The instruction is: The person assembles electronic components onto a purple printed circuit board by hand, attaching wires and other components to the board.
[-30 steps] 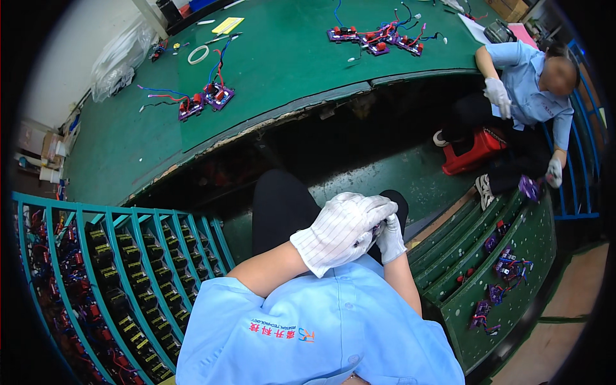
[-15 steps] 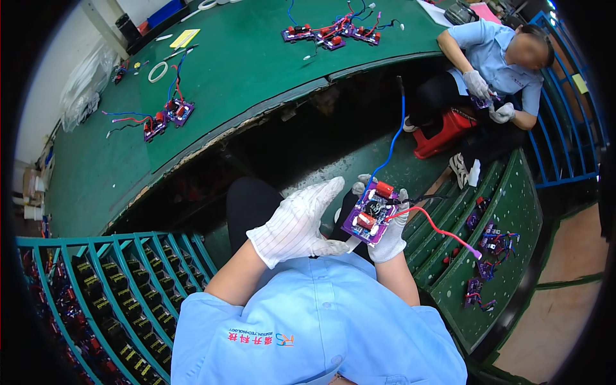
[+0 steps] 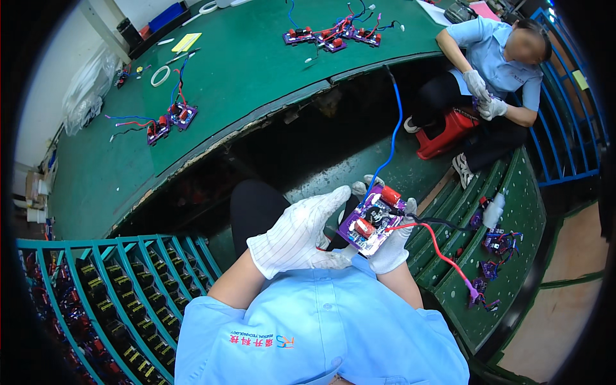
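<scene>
A purple circuit board (image 3: 377, 226) with red cylindrical parts, a black coil and white glue sits in my right hand (image 3: 393, 249), which wears a white glove and grips the board from beneath and along its right side. From the board a blue wire (image 3: 396, 122) rises away from me, a red wire (image 3: 436, 247) hangs out to the right, and a black wire runs beside the red one. My left hand (image 3: 298, 231), in a striped white glove, is beside the board's left edge, fingers and thumb apart. Its thumb tip is close to the board's near corner; whether they touch is unclear.
Ahead is a green workbench (image 3: 244, 83) with more wired boards (image 3: 172, 122) and a tape ring (image 3: 160, 76). Green-framed racks (image 3: 115, 282) stand at left. Green trays (image 3: 462, 314) with boards lie at right. A seated co-worker (image 3: 491, 77) handles a board near a red stool (image 3: 449, 133).
The board has tilted slightly in my right hand, and its red wire has swung downward. My left hand has shifted slightly toward the board. The co-worker's hands have come closer together.
</scene>
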### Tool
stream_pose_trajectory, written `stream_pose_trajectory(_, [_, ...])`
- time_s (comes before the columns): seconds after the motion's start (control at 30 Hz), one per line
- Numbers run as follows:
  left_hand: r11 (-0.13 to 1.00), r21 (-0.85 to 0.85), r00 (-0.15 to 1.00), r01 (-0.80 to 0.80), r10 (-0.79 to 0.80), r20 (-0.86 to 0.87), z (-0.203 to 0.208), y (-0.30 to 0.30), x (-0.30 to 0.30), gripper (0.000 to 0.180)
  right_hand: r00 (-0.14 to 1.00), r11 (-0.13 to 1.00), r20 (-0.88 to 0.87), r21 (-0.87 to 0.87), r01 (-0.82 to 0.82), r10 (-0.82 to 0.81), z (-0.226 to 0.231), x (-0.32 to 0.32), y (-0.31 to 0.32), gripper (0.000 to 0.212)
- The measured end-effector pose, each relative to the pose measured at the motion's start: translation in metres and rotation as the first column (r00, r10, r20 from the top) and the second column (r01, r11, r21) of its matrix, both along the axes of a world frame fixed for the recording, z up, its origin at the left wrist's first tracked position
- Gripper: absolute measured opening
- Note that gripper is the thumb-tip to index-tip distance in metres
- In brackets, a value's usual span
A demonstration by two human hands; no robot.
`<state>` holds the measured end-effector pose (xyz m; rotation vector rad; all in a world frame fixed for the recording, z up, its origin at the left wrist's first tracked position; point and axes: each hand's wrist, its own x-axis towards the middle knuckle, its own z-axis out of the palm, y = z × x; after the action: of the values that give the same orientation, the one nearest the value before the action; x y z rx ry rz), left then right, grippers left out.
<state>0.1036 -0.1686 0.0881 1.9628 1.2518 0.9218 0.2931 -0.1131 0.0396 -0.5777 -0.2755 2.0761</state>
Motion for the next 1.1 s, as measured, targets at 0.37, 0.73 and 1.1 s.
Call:
stream_pose_trajectory(0.37, [0.998,0.060,0.999,0.037,-0.036,-0.005,0.004,0.002,0.004,0.095,0.919,0.973,-0.319,0.097,-0.210,0.231,-0.003,0.006,0.004,0.085])
stream_pose_trajectory(0.73, [0.996,0.072,0.997,-0.052,0.055,-0.049,0.008,0.003,0.012,0.087,0.994,0.980,0.060,0.171,-0.100,0.091,-0.010,-0.003,-0.007,0.083])
stream_pose_trajectory(1.1, [0.984,0.084,0.987,-0.156,0.153,0.043,0.002,0.013,0.021,0.069,0.944,0.775,0.277,0.631,-0.038,-0.180,0.000,-0.014,-0.008,0.092])
